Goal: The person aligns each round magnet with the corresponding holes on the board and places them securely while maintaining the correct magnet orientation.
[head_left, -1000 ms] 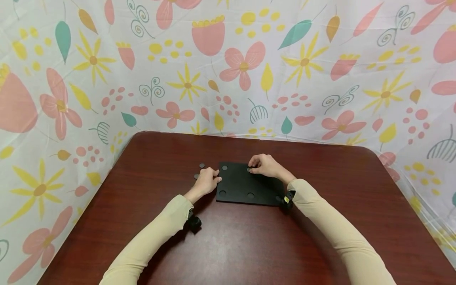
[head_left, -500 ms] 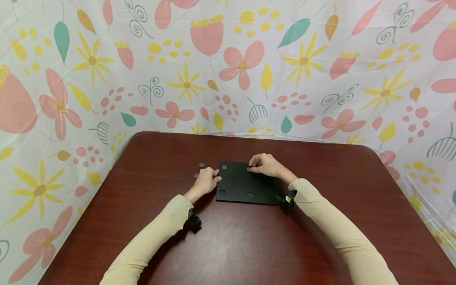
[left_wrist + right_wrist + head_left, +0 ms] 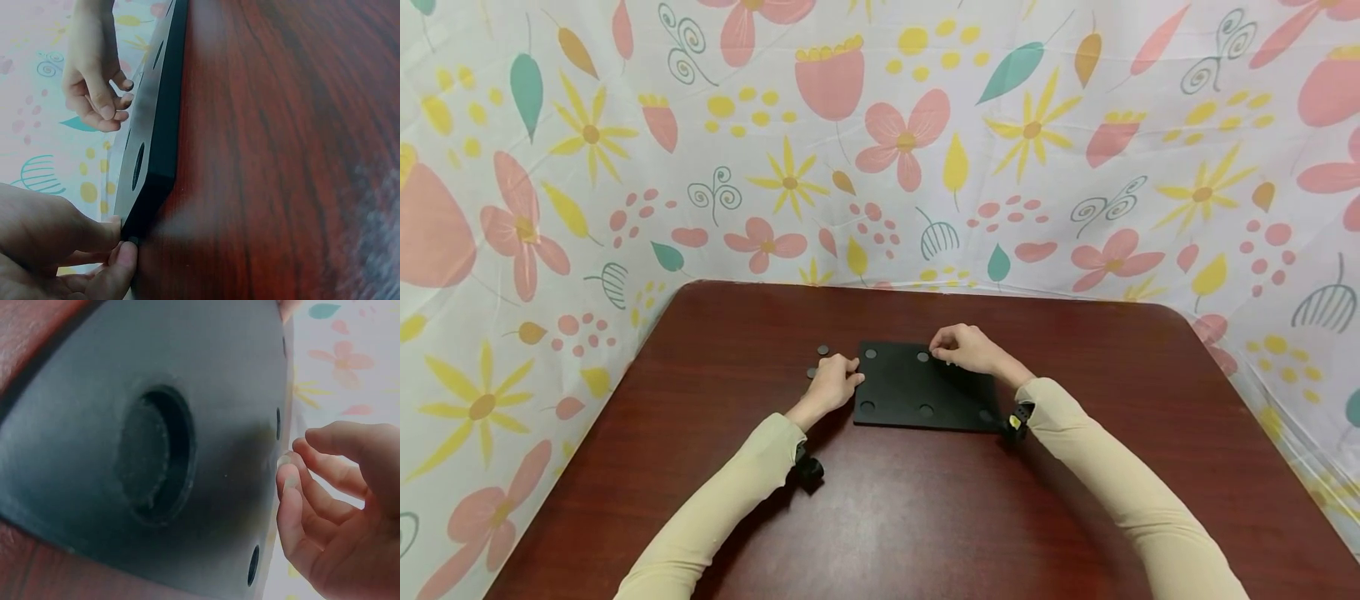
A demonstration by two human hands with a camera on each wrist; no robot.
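A flat black board [image 3: 895, 382] with round recesses lies on the table. Grey discs sit in two of its far recesses, the far-left disc [image 3: 871, 354] and the far-middle disc [image 3: 922, 357]. My left hand [image 3: 832, 383] is at the board's left edge, thumb and finger pinching that edge in the left wrist view. Just right of the far-middle disc, my right hand [image 3: 972, 350] hovers over the far side, fingers loosely bent with nothing visible between them. A near recess [image 3: 150, 459] looks hollow in the right wrist view. The far-right part of the board is hidden by the right hand.
Two loose discs show left of the board, a farther loose disc [image 3: 823, 350] and a nearer loose disc [image 3: 812, 372] beside the left hand. The brown table [image 3: 880, 500] extends around the board. A flowered cloth [image 3: 880, 167] hangs behind it.
My right hand has let go of the far-middle disc and shifted slightly right, leaving the disc in its recess. The left hand stays at the board's left edge.
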